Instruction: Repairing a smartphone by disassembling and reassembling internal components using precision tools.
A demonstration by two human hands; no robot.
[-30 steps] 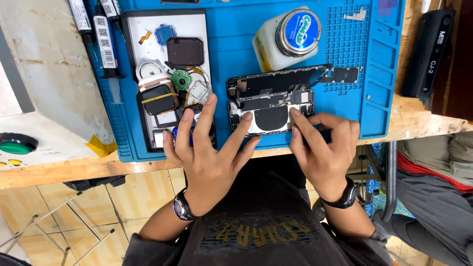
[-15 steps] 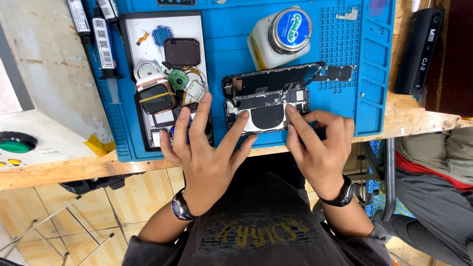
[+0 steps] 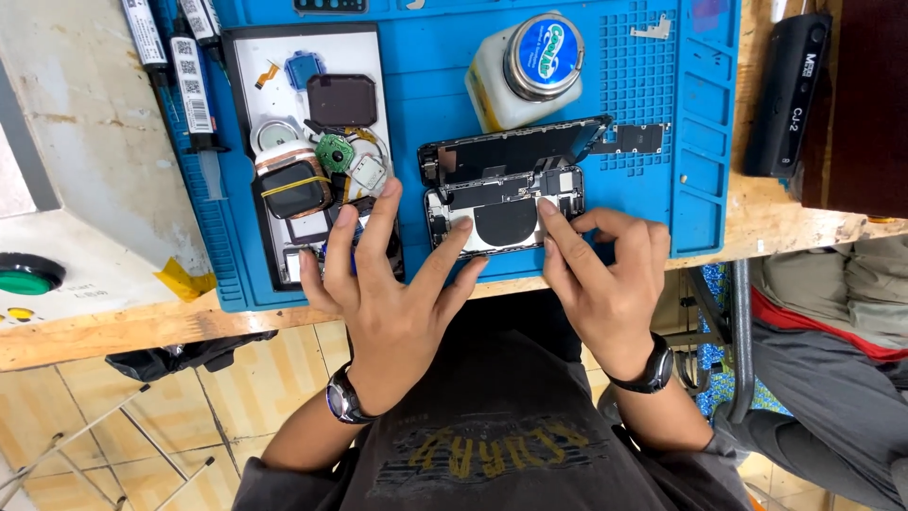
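An opened phone (image 3: 506,220) lies on the blue work mat (image 3: 454,85), its insides showing. Its dark screen panel (image 3: 515,151) is folded back just beyond it. My left hand (image 3: 388,289) rests flat with fingers spread. Its index finger touches the phone's near left corner, and the other fingers lie over the white parts tray (image 3: 241,80). My right hand (image 3: 605,274) grips the phone's near right corner, the index finger pressing on its inside and the other fingers curled at the edge. Each wrist wears a dark watch.
The tray holds several small parts, among them a dark square panel (image 3: 342,99) and a copper-banded block (image 3: 291,185). A white bottle with a blue lid (image 3: 530,61) stands behind the phone. Labelled tubes (image 3: 194,76) lie far left, a black device (image 3: 787,90) right. The mat ends near the wooden bench edge (image 3: 113,331).
Both hands stay at the phone. The phone and hands sit slightly further left in the view, and the fingers have barely shifted.
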